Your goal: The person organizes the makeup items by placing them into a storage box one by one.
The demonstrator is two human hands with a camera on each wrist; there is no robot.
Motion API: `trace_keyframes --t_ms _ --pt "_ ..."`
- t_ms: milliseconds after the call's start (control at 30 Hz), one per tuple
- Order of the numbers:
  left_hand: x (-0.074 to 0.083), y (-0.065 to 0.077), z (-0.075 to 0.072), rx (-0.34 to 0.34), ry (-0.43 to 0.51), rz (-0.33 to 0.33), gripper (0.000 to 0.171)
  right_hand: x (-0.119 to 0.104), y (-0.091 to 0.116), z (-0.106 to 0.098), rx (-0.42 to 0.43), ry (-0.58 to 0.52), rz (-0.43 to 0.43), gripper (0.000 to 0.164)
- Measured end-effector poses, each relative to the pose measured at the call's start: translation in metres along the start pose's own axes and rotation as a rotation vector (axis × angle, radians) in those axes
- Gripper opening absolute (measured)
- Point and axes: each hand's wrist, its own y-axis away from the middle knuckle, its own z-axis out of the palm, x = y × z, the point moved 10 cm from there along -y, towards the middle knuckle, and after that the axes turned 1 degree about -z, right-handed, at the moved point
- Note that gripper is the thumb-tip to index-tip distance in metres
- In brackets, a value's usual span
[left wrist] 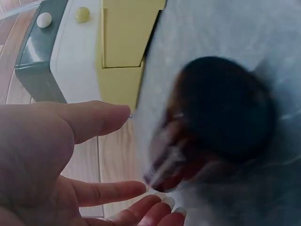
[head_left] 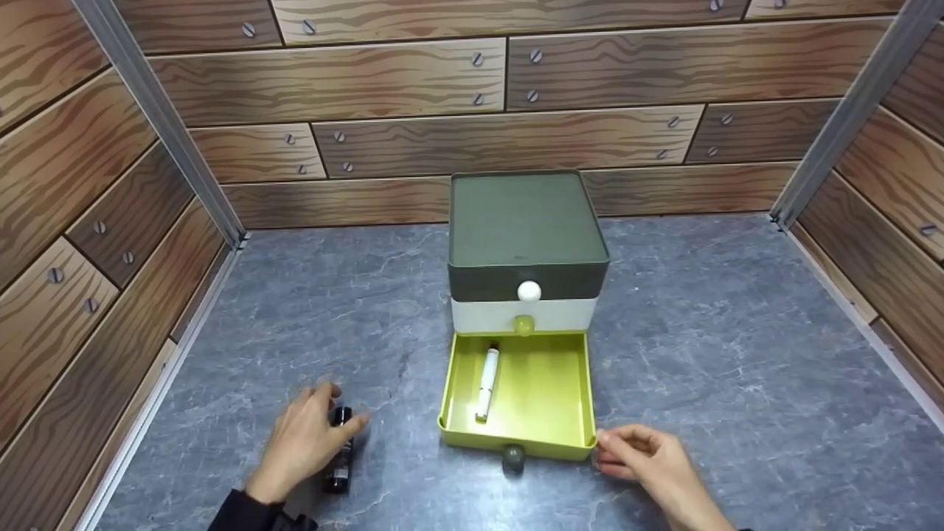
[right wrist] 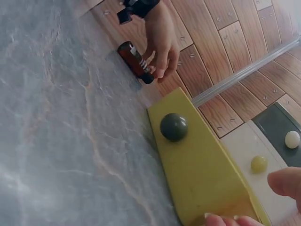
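Note:
A dark bottle (head_left: 341, 450) lies on its side on the grey tabletop. My left hand (head_left: 304, 436) reaches over it, thumb and fingers spread on either side without closing. In the left wrist view the round dark end of the bottle (left wrist: 225, 108) shows beyond the fingertips. My right hand (head_left: 649, 464) is at the front right corner of the pulled-out yellow-green drawer (head_left: 546, 398). Its thumb and fingers stand apart there in the right wrist view; whether they touch the corner is unclear. A white marker (head_left: 487, 385) lies inside the drawer, on the left.
The drawer belongs to a stacked box with a dark green top (head_left: 523, 221) and a white middle drawer (head_left: 479, 316), both shut. A dark round knob (head_left: 513, 459) sticks out in front. Wood-patterned walls (head_left: 413, 81) enclose the tabletop at the back and sides.

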Motion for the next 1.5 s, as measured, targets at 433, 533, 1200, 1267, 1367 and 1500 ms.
trace_keyframes --t_ms 433,533,1200,1267,1367,1500 --pt "-0.010 0.002 0.012 -0.021 -0.026 -0.009 0.047 0.028 0.015 0.087 -0.405 -0.191 0.148 0.049" --pt "-0.007 0.002 0.012 -0.010 0.008 0.003 0.043 0.031 0.019 0.106 -0.444 -0.263 0.196 0.048" --pt "0.040 -0.013 -0.003 -0.080 0.329 0.061 0.045 0.035 0.007 0.128 -0.339 -0.352 0.255 0.048" --pt "0.055 -0.017 -0.004 -0.095 0.388 0.115 0.046 0.035 0.008 0.126 -0.332 -0.346 0.247 0.047" --pt "0.079 -0.018 -0.001 -0.146 0.459 0.189 0.045 0.037 0.008 0.124 -0.328 -0.336 0.253 0.046" --pt "0.109 -0.017 0.007 -0.257 0.587 0.258 0.042 0.039 0.008 0.122 -0.342 -0.328 0.258 0.045"
